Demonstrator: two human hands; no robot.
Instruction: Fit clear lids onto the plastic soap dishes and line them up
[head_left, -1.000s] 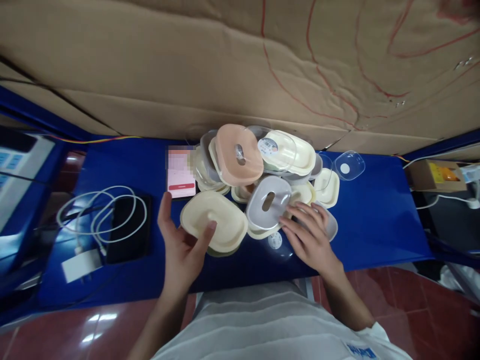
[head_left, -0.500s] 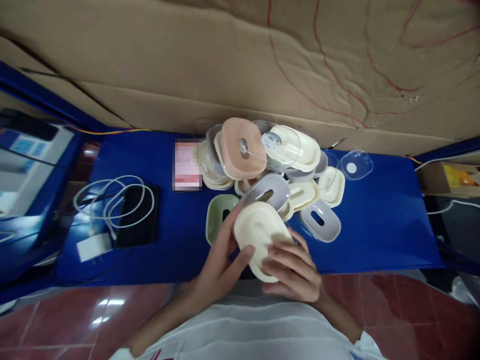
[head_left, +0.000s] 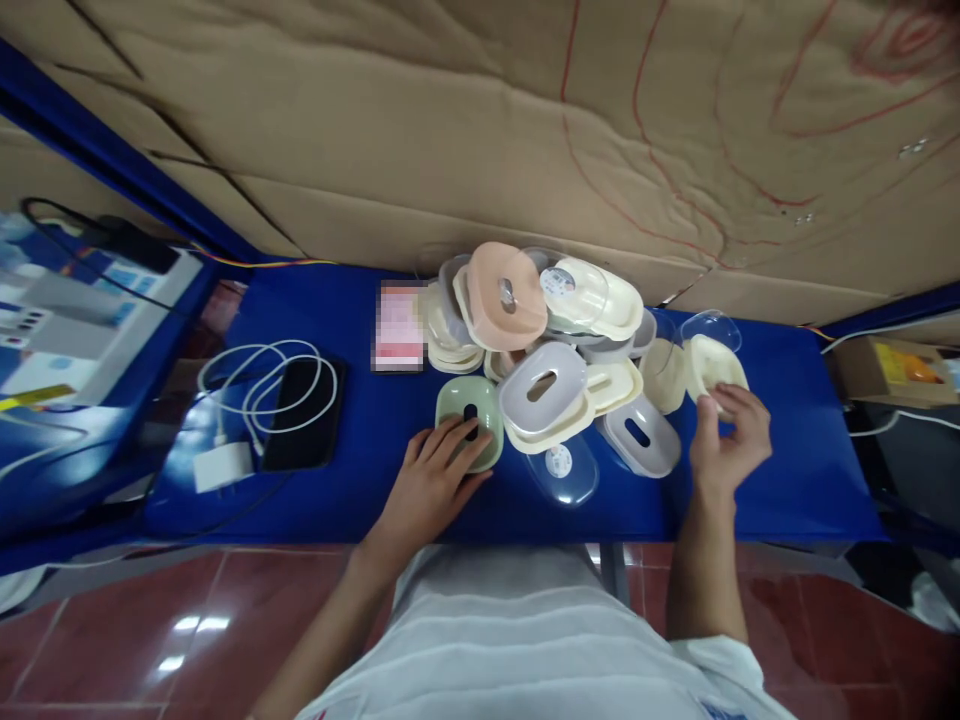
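Left grip (head_left: 431, 485) has its fingers laid out over the near part of a pale green rounded plastic dish with a dark slot (head_left: 454, 396), the thumb by its near edge; whether it pinches the rim, I cannot tell. Just beside the dish's right side, on the blue counter (head_left: 795, 470), lies a clear lid with a round white label (head_left: 581, 485).

Right grip (head_left: 731, 445) is closed on a cream rounded plastic dish (head_left: 712, 358), held at its near edge: thumb at the near left, fingers over the near right, most of the dish reaching out beyond them. Whether it touches the counter is unclear.

Between the two hands sits a lilac-grey oval dish with a slot (head_left: 559, 400), on top of a cream one; another grey slotted dish (head_left: 652, 448) lies nearer the right grip.

Farther back, a peach dish (head_left: 502, 315) tops the pile. Beyond the held dish, a clear lid (head_left: 716, 325) peeks out. Brown cardboard (head_left: 450, 150) stands behind everything.
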